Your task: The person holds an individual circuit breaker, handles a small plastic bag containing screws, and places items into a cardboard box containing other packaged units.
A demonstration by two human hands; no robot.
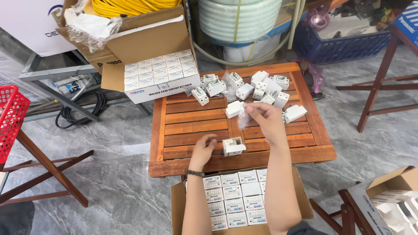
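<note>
The right hand [266,122] is raised a little above the wooden slatted table [183,130]. Its fingers are pressed together and they pinch a small clear plastic wrapper [243,118], next to a white breaker [234,109] that sits at 9 o'clock from the fingertips. I cannot tell if the hand touches this breaker.

The left hand [203,151] rests on the near part of the table with the fingers curled in. At 3 o'clock from it, just beside the fingertips, stands a small open white box [234,146] with its flap up. Whether the fingers touch the box is not clear.

At 12 o'clock from the right hand, a loose pile of white breakers [257,87] lies on the far part of the table. At 10 o'clock, on the far left corner, sits an open carton [156,74] filled with rows of small white boxes. At 6 o'clock, under the near edge of the table, a second carton [235,204] holds the same kind of boxes.
</note>
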